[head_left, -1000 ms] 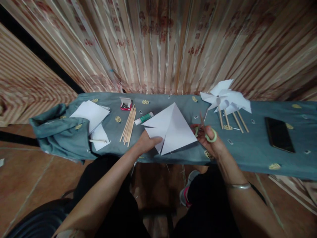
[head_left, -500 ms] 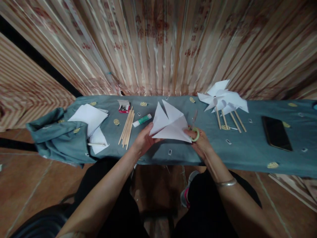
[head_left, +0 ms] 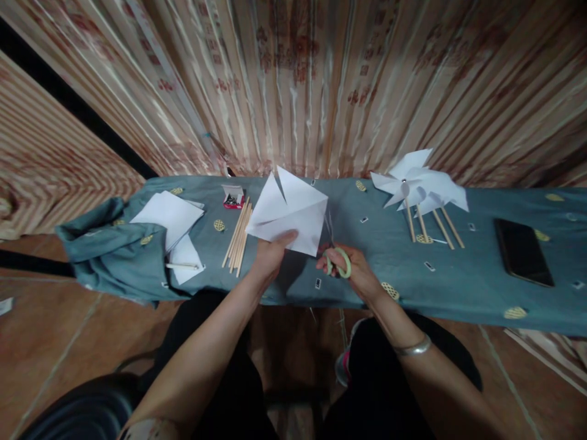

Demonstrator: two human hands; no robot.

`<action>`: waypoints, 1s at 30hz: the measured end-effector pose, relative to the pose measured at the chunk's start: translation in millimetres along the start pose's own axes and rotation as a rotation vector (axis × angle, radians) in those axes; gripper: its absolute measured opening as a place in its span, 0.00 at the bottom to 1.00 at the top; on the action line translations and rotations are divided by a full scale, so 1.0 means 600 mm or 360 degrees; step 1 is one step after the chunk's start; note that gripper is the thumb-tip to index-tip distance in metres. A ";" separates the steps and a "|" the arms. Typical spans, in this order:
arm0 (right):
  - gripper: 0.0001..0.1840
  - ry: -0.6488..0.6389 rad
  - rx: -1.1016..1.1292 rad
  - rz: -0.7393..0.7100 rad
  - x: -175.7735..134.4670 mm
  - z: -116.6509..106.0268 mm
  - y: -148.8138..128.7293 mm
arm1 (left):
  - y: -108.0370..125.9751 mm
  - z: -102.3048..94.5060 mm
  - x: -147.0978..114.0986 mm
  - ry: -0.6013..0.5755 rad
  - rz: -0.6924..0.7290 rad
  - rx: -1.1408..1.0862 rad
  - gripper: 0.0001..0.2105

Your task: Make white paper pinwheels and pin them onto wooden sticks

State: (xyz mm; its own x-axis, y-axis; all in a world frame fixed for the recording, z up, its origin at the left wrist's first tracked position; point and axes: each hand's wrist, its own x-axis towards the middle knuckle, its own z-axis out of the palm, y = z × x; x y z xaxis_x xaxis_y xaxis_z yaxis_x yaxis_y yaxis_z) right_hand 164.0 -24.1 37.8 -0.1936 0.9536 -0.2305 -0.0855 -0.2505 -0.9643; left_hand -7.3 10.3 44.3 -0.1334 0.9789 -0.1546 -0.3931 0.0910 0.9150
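Left hand, head view: the left hand (head_left: 269, 260) is holding a white paper sheet (head_left: 300, 220), its thumb lying on top near the close edge; its other fingers are mostly hiding beneath.
Paper sheet: it is sitting just beyond the left hand, raised over the bench (head_left: 458, 287) – a narrow wedge-shaped cut is opening at its far corner, and a line is running across its middle.
Right hand: the right hand (head_left: 346, 267) is holding scissors (head_left: 348, 263) by their green loops.
Scissors: the thin blades are pointing away from the right hand, close by the sheet's right edge; whether paper is lying between them, I cannot tell.
Sticks: a bundle of wooden sticks (head_left: 237, 241) is lying just left of the left hand.
Red box: a small red box (head_left: 233, 200) is standing open beyond the left hand, past the sticks, with small dark bits showing inside.
Spare paper: white sheets (head_left: 169, 214) are overlapping well left of the left hand.
Pinwheels: white paper pinwheels (head_left: 419, 183) on sticks are lying beyond the right hand, to its right.
Phone: a dark phone (head_left: 524, 252) is resting farther right of that hand.
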 end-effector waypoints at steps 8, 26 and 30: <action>0.28 -0.0525 -0.0110 0.0253 -0.045 -0.013 0.012 | 0.022 -0.014 0.012 0.0004 0.0192 0.0023 0.26; 0.30 -0.0530 -0.0183 0.0236 -0.033 -0.005 0.008 | 0.002 -0.006 0.003 0.0021 0.0156 0.0019 0.32; 0.29 -0.0507 -0.0193 0.0224 -0.035 -0.004 0.008 | 0.001 -0.006 0.001 0.0009 0.0166 0.0045 0.33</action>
State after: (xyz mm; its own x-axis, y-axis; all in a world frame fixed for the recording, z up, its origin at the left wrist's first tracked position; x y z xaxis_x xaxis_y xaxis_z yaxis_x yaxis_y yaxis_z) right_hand 170.2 -44.8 37.4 -0.4914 0.8066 -0.3285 0.0763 -0.3359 -0.9388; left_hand -10.9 10.6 43.5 -0.1772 0.9824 -0.0597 -0.3508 -0.0064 0.9364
